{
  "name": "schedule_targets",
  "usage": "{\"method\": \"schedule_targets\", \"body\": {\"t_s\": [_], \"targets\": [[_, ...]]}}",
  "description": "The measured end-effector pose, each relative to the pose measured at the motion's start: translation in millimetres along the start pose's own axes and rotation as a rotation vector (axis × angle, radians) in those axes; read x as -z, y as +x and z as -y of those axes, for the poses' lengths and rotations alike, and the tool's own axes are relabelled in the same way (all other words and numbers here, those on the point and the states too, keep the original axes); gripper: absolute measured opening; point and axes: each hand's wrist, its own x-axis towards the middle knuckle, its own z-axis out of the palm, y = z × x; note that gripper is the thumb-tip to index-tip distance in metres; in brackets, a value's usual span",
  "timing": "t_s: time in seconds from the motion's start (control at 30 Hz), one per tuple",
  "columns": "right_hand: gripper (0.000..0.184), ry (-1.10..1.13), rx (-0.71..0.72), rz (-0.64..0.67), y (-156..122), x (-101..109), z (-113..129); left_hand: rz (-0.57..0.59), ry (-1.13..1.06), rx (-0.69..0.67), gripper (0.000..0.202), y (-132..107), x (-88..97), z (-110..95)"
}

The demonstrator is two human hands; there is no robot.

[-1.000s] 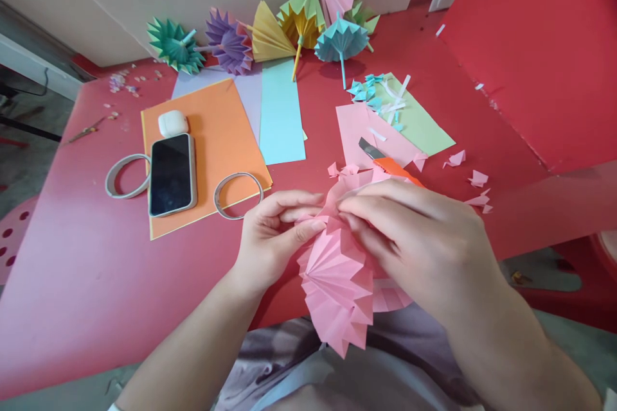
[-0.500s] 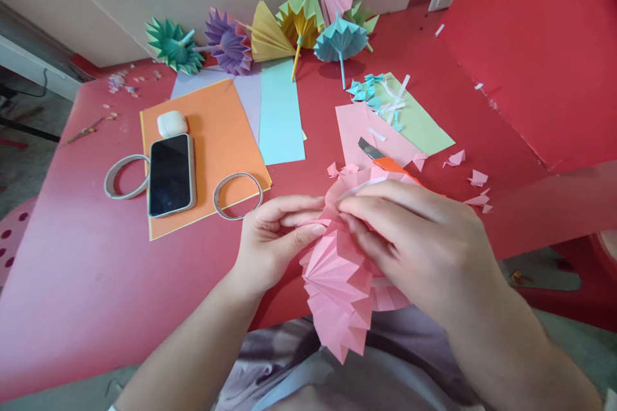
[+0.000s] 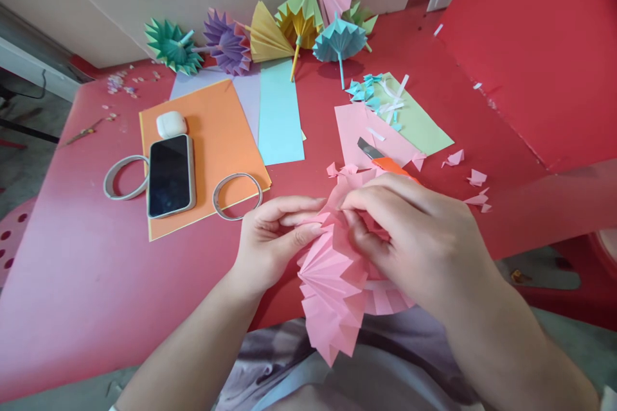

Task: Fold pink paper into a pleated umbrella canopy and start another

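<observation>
Pleated pink paper [image 3: 333, 282] hangs over the table's front edge, fanned out in zigzag folds. My left hand [image 3: 279, 237] pinches its upper left side between thumb and fingers. From the right, my right hand [image 3: 419, 231] grips the same paper near its top, the fingers curled close to the left fingertips. Part of the folded paper is hidden behind the right hand. Just beyond that hand lies a utility knife [image 3: 393, 167] with an orange handle and grey blade, partly covered.
Finished paper umbrellas [image 3: 340, 42] stand along the back. A phone [image 3: 169, 176], a white earbud case [image 3: 171, 124] and two tape rolls [image 3: 238, 196] lie left, on or beside orange paper [image 3: 216, 135]. Pink scraps [image 3: 477, 178] lie right, near pink and green sheets [image 3: 424, 125].
The hanging pleated paper has swung slightly left. My right fingers have shifted a little at its top edge, while my left hand keeps its pinch.
</observation>
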Motion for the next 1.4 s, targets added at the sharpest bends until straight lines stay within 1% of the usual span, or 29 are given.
{"method": "schedule_targets", "body": {"t_s": [0.2,0.3,0.5,0.6,0.7,0.8,0.93,1.0,1.1,1.2,1.27,1.3,1.33,1.4], "targets": [[0.016,0.027,-0.051,-0.035,-1.1,2.9,-3.5,-0.073,-0.009,0.009,0.023,-2.1,0.3,3.1],[0.013,0.062,-0.100,-0.042,-1.3,5.3,-5.6,-0.094,0.014,0.029,0.023,-2.4,1.2,3.8],[0.013,0.143,-0.166,0.018,-0.4,13.0,-15.8,-0.123,0.086,0.013,0.022,-0.2,4.4,4.6],[0.015,0.205,-0.190,0.041,1.1,19.0,-21.5,-0.119,0.084,0.002,0.022,0.6,4.8,4.8],[0.015,0.281,-0.248,0.051,2.9,25.4,-25.4,-0.113,0.049,-0.001,0.022,0.7,4.5,4.8],[0.015,0.348,-0.350,0.042,4.1,29.9,-28.9,-0.111,0.023,-0.002,0.023,0.9,4.4,5.1],[0.010,0.397,-0.493,-0.014,3.5,31.8,-38.1,-0.111,0.010,0.025,0.020,1.9,5.5,6.8],[0.009,0.447,-0.526,-0.050,2.9,31.7,-45.5,-0.128,0.018,0.044,0.018,2.5,6.4,7.6],[0.011,0.550,-0.527,-0.189,3.4,30.6,-57.4,-0.169,0.023,0.062,0.019,3.1,7.1,8.2],[0.009,0.612,-0.609,-0.367,5.7,26.0,-67.9,-0.188,0.002,0.081,0.019,3.5,6.7,7.8],[0.005,0.573,-0.672,-0.429,6.8,19.4,-75.4,-0.191,-0.006,0.077,0.019,4.1,6.3,7.5],[0.002,0.524,-0.692,-0.416,6.8,15.0,-79.7,-0.189,-0.009,0.070,0.019,4.4,6.2,7.4],[0.003,0.473,-0.717,-0.344,6.6,10.1,-84.3,-0.186,-0.013,0.063,0.019,4.8,6.1,7.4],[0.010,0.380,-0.713,-0.116,5.3,0.7,-93.2,-0.179,-0.019,0.055,0.018,5.4,6.1,7.6]]}}
